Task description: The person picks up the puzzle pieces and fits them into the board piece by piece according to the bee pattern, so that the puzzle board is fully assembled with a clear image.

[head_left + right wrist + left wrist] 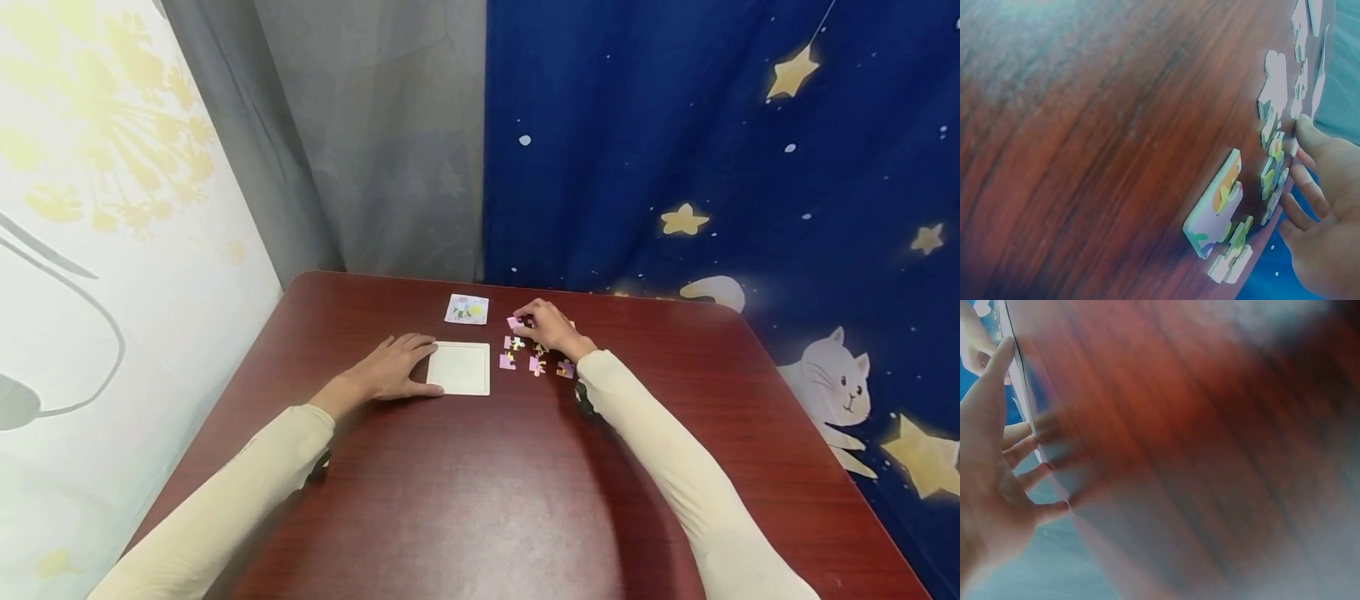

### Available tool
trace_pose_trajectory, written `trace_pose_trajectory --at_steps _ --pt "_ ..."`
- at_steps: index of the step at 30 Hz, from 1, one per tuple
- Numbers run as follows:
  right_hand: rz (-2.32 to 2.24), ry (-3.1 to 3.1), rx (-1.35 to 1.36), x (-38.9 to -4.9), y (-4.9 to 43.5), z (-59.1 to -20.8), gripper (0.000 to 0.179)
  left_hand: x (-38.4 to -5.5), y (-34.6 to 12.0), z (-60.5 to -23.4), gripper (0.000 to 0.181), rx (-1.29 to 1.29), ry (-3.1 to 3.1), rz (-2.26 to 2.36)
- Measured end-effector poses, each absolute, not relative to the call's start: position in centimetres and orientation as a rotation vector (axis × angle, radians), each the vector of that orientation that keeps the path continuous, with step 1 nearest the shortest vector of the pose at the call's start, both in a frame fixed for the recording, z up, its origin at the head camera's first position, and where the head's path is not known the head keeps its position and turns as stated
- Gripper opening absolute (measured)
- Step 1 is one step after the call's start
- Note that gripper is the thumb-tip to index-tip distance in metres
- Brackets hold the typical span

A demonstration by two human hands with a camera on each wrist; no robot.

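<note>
Head view: Your left hand point(397, 367) is not clenched; its extended fingers and thumb span the left side of the white tray point(460, 369), touching it near the far and near corners. The tray extends to the right of this hand. Your right hand point(551, 325) pinches a pink puzzle piece point(514, 322) between thumb and index finger, to the right of the tray and slightly beyond it. The other puzzle pieces point(507, 361) lie spread on the table point(450, 483), beneath this grip and on its near side. The picture card point(467, 309) lies to the left of the pinched piece, apart from both hands.

Left wrist view: Your left fingers are spread, with the thumb extended along a pale edge. Your right hand shows beyond that thumb; you cannot tell its hold from here.

Right wrist view: Your thumb and fingers close toward a small pink edge; the contact is partly hidden. A multicoloured piece point(1217, 209) lies apart from the fingertips, nearer to the camera.
</note>
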State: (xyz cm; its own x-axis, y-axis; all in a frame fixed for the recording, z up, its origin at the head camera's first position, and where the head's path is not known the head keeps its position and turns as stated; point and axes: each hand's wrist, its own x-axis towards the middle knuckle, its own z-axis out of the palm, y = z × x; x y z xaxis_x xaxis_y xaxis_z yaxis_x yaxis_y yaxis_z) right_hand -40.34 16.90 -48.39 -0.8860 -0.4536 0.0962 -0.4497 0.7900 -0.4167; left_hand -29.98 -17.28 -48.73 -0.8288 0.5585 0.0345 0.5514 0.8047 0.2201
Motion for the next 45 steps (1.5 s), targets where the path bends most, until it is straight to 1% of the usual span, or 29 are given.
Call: trace_pose_trajectory --at_steps 7,12,18,23,45 --pt "-0.684 2.983 -0.76 -40.2 16.8 -48.2 0.038 -30.0 -17.4 -48.9 0.1 0.899 2.952 0.402" --pt "-0.656 2.981 -0.737 -40.2 16.9 -48.1 0.04 -29.9 -17.2 -49.0 0.1 0.882 2.969 0.404" --pt "-0.624 2.943 -0.841 -40.1 17.3 -47.8 0.046 -29.6 -17.1 -49.0 0.1 0.85 2.976 0.405" --pt "-0.649 2.913 -0.913 -40.1 17.6 -47.9 0.044 -29.6 -17.1 -48.9 0.1 0.85 2.971 0.413" --pt "-0.734 2.94 -0.984 -39.8 17.5 -47.9 0.041 -29.7 -17.2 -49.1 0.101 0.864 2.966 0.401"
